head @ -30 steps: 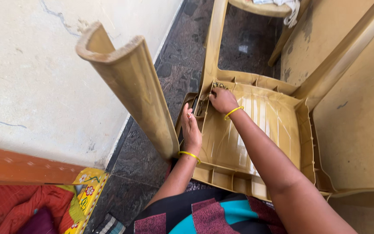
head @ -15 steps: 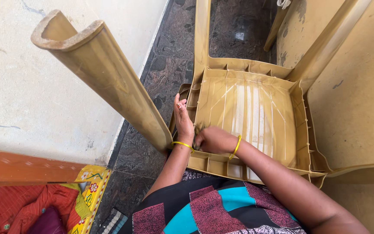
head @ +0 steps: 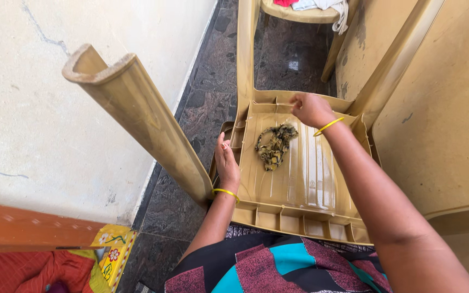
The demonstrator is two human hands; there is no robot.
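Note:
A tan plastic chair [head: 305,209] lies tipped over with the ribbed underside of its seat facing me. My left hand [head: 227,163] rests flat, fingers straight, against the left rim of the seat, a yellow bangle on the wrist. My right hand [head: 310,108] is curled near the seat's far edge, also with a yellow bangle. A dark, crumpled rag [head: 275,145] trails from its fingers across the seat underside toward me. One chair leg [head: 142,122] juts up to the left of my left hand.
A pale wall [head: 39,108] runs along the left, above a dark stone floor [head: 207,103]. Another tan chair [head: 299,12] with cloth on it stands at the back. A tan panel [head: 441,119] fills the right. Red and yellow fabric [head: 55,268] lies bottom left.
My right hand has moved from the seat's near left corner to its far edge, and the rag now trails behind it. My left hand has stayed on the left rim.

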